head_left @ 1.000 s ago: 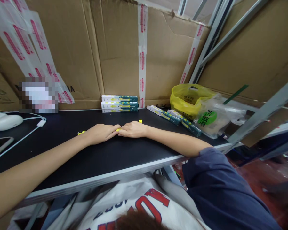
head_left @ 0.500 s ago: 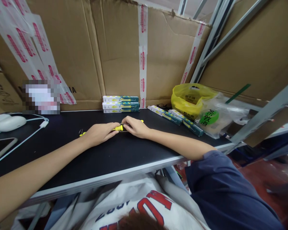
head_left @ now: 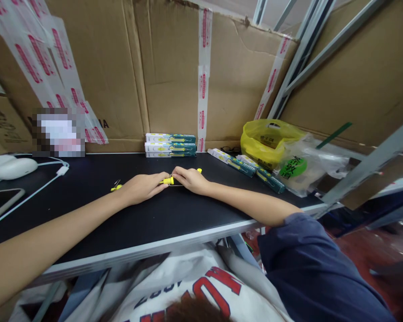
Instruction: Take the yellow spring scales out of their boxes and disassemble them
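Note:
Both hands meet over the black tabletop, around a slim yellow tool with thin metal wire parts. My left hand is closed around its yellow shaft, thumb and fingers pressed together. My right hand pinches at the tool's wire end, just right of the yellow collar. Beyond my right fingers a small yellow tip shows. Left of my left wrist lies a yellow piece with metal hooks; whether it belongs to the same tool is hidden by the hand.
Several slim printed boxes are stacked at the back; more boxes lie to the right. Behind these are a yellow plastic bag and a clear bag. A phone and white cable lie left. Cardboard walls the back.
The view has shifted slightly. Both hands stay in nearly the same place, with the right fingers moved a little at the wire end of the yellow tool.

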